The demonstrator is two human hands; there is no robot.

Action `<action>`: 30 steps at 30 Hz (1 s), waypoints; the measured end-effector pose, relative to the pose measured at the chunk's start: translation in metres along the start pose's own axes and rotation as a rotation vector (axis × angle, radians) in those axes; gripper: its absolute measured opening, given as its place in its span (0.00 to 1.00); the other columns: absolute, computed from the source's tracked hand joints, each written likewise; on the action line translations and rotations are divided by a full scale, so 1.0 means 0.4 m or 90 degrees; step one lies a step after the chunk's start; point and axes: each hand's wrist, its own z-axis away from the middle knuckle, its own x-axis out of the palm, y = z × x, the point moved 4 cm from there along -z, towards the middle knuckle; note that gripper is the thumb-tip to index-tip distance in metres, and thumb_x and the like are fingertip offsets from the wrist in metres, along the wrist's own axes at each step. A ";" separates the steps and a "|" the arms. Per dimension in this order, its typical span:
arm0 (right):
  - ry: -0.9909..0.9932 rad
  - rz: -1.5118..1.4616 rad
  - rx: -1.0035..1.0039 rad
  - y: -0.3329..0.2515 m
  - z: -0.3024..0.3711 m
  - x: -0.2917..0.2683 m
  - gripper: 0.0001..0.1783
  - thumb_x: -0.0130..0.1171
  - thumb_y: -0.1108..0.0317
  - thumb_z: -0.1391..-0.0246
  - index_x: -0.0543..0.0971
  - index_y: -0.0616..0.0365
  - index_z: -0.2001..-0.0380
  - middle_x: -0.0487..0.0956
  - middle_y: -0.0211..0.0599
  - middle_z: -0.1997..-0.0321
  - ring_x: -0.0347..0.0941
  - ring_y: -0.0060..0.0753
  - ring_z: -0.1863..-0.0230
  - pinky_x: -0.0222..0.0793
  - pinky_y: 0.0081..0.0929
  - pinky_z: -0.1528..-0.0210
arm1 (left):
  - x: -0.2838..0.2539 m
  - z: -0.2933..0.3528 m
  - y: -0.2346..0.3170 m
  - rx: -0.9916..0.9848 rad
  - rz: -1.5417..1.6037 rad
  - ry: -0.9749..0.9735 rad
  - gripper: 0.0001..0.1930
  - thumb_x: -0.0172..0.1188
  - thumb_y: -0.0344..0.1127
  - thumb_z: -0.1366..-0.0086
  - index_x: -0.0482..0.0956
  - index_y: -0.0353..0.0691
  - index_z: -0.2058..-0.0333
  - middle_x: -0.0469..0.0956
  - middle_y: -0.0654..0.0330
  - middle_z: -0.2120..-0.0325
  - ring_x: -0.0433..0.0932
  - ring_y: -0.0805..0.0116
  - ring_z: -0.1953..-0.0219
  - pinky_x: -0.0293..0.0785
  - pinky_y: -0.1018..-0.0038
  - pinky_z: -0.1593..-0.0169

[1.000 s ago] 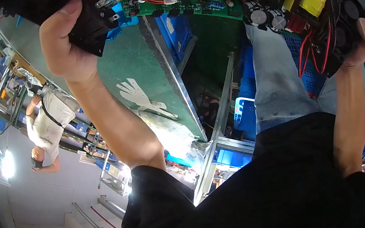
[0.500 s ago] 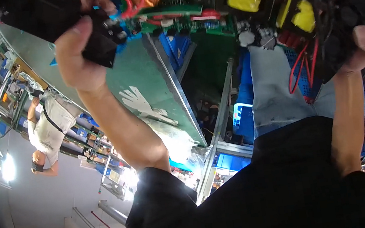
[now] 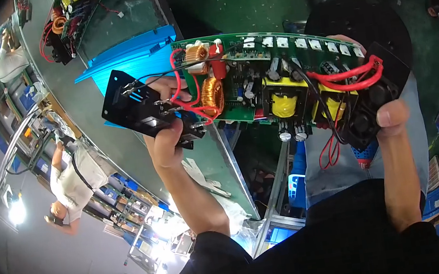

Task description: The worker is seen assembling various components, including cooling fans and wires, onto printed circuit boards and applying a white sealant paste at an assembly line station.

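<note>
Mostly green — long circuit board [image 3: 250,67]

Left hand [image 3: 164,150] and right hand [image 3: 393,118] raised, well apart, both gripping
Thumbs [image 3: 391,113] on the near side, left fingers [image 3: 165,86] curled behind, bare forearms [image 3: 191,196] angled up from below

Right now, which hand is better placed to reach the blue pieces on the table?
Probably the left hand: it holds the black plate, near the blue pieces. The right hand holds the circuit board farther away, by the black fans. Both are occupied.
</note>
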 end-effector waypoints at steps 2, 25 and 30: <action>0.000 0.002 0.009 -0.007 -0.006 -0.026 0.58 0.66 0.68 0.76 0.58 0.71 0.34 0.69 0.48 0.37 0.71 0.41 0.40 0.66 0.34 0.35 | 0.000 -0.002 -0.001 -0.013 0.011 -0.002 0.25 0.56 0.39 0.62 0.67 0.35 0.63 0.71 0.51 0.57 0.71 0.64 0.57 0.65 0.68 0.47; -0.065 0.140 0.072 -0.082 -0.102 0.117 0.53 0.58 0.62 0.66 0.56 0.75 0.33 0.69 0.55 0.38 0.71 0.46 0.40 0.68 0.35 0.36 | -0.055 0.042 0.019 -0.022 -0.068 0.225 0.29 0.61 0.41 0.49 0.72 0.30 0.49 0.77 0.55 0.55 0.74 0.66 0.52 0.67 0.69 0.45; -0.111 0.101 0.111 -0.090 -0.108 0.190 0.48 0.57 0.62 0.68 0.65 0.71 0.38 0.74 0.51 0.43 0.74 0.49 0.45 0.72 0.40 0.40 | -0.433 0.132 -0.102 0.018 -0.248 0.524 0.22 0.53 0.40 0.35 0.74 0.28 0.49 0.77 0.53 0.56 0.73 0.65 0.52 0.66 0.69 0.44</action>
